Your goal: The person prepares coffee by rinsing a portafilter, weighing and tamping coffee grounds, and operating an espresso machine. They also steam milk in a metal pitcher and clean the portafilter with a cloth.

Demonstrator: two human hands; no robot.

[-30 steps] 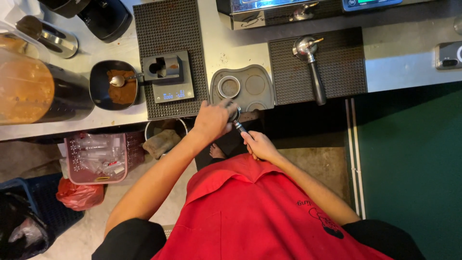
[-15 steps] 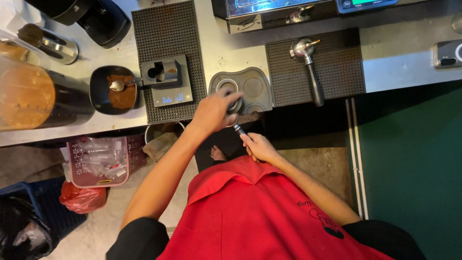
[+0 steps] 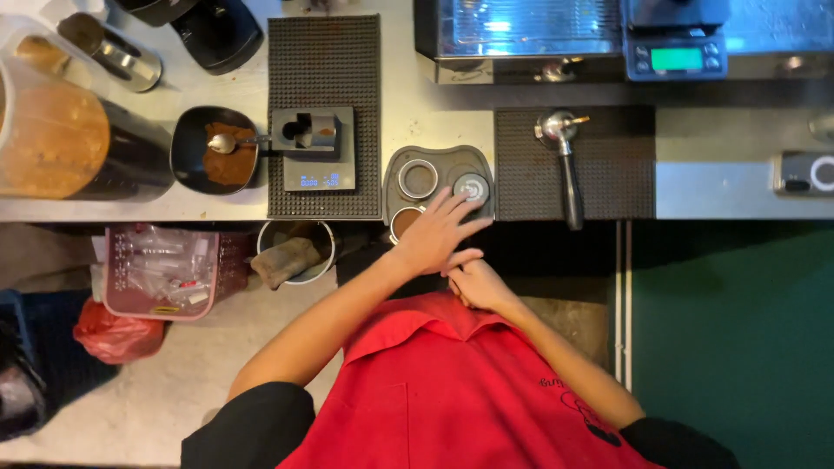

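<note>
Reaching to the counter's (image 3: pixel 521 130) front edge, left hand (image 3: pixel 437 234), fingers spread, touches round silver tamper (image 3: pixel 472 186) in grey tamping tray (image 3: pixel 395 174); right hand's (image 3: pixel 476 285) grip: cannot tell.

Red apron (image 3: pixel 452 391), black ribbed mats (image 3: pixel 323 61), grey tamping tray (image 3: pixel 395 187), brown coffee grounds (image 3: pixel 233 165), green floor (image 3: pixel 738 330)

Our left hand (image 3: pixel 434 234) reaches forward with its fingers (image 3: pixel 462 201) spread and flat, palm down, forearm stretched out bare, while our right hand (image 3: pixel 476 283) stays close to the chest, fingers curled loosely inward beneath it.
</note>
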